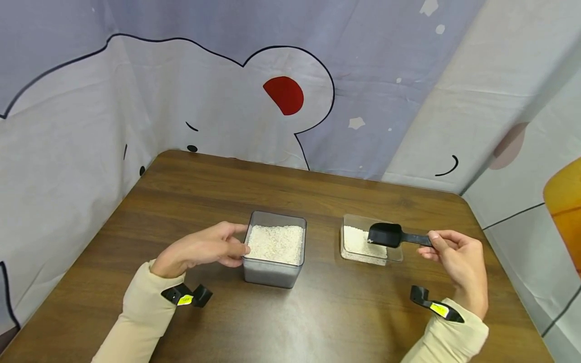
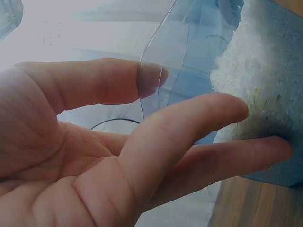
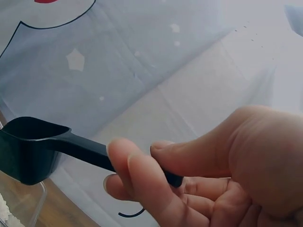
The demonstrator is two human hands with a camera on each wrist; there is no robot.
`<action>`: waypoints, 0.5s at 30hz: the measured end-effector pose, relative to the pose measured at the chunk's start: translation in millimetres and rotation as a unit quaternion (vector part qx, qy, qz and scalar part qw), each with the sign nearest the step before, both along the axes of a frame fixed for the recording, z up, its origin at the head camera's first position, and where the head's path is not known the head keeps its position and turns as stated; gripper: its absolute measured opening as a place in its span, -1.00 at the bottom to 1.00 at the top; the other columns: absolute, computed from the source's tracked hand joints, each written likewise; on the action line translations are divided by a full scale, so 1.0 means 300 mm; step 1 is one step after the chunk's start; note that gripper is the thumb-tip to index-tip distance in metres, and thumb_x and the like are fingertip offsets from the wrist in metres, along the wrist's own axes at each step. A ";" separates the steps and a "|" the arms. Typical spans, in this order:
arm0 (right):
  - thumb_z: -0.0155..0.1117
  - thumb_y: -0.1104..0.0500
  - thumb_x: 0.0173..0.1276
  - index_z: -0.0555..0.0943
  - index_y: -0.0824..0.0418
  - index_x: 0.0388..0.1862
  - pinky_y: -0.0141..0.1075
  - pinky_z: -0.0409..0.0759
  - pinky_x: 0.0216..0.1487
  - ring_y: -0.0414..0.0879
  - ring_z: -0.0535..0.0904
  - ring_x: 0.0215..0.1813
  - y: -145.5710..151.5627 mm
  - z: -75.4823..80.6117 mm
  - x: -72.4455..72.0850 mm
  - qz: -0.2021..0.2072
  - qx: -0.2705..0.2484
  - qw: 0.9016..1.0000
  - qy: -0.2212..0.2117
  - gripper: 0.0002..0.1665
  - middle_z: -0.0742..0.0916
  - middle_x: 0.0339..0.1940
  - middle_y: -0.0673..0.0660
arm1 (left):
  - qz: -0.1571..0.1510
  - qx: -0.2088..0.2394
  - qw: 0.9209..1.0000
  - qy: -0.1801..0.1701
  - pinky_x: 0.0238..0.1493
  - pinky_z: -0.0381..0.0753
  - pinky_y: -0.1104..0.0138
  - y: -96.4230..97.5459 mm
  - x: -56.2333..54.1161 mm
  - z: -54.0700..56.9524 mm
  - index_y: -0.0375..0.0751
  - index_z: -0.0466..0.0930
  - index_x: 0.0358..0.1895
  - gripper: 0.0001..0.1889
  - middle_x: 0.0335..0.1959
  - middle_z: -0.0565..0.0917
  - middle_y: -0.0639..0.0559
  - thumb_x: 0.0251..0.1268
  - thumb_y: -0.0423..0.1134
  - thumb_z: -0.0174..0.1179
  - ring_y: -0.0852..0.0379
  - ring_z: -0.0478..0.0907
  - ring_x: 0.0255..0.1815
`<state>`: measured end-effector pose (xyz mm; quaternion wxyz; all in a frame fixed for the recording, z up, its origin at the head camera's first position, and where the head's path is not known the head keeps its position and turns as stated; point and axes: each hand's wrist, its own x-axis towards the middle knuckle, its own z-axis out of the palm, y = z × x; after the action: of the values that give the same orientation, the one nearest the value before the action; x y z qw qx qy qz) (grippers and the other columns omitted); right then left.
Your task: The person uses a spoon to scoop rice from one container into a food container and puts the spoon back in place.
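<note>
Scoop (image 1: pixel 398 236): handle pinched narrowly by the right hand (image 1: pixel 460 259); scooping end left of that grip, above the clear tray (image 1: pixel 394 256).
Clear tray: on the table (image 1: pixel 327 317), left of the right grip; white grains (image 1: pixel 355 242) inside.
Left hand (image 1: pixel 204 248): holding the gray box (image 1: pixel 270 275) by its wall — digits on both sides.
Gray box: right of the left grip; white grains (image 1: pixel 275 244) inside.

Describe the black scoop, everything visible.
The scoop is black and looks like smooth plastic: a deep, rounded bowl on a slim, straight handle. The right hand pinches the handle near its end. The bowl points left, above the shallow clear container. A few pale specks show at its front edge; no heap is visible inside.
</note>
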<state>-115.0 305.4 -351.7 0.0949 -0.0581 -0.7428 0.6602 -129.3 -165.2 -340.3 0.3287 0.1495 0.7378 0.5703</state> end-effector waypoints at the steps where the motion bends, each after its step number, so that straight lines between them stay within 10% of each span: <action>1: 0.23 0.29 0.25 0.53 0.42 -0.28 -0.35 0.66 -0.47 -0.08 0.67 -0.56 -0.002 0.002 -0.001 0.004 0.007 1.000 0.001 -0.83 0.73 -0.57 0.12 | 0.000 0.000 1.000 0.000 -0.04 0.57 0.07 0.000 0.000 0.000 -0.59 -0.17 0.36 -0.30 -0.15 0.63 -0.25 0.30 -0.37 0.02 -0.09 0.56 -0.03; 15: 0.16 0.22 0.31 0.50 0.51 -0.18 -0.34 0.66 -0.43 -0.10 0.68 -0.53 -0.030 0.012 -0.009 0.011 0.137 0.990 0.018 -0.69 0.73 -0.55 0.07 | -0.001 -0.002 1.000 0.005 -0.06 0.58 0.08 0.000 -0.003 -0.003 -0.59 -0.15 0.35 -0.30 -0.14 0.63 -0.25 0.30 -0.36 0.03 -0.07 0.57 -0.05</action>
<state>-117.7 296.3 -348.3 0.1078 -0.0244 -0.8248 0.5545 -130.2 -165.1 -341.1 0.3260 0.1525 0.7403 0.5678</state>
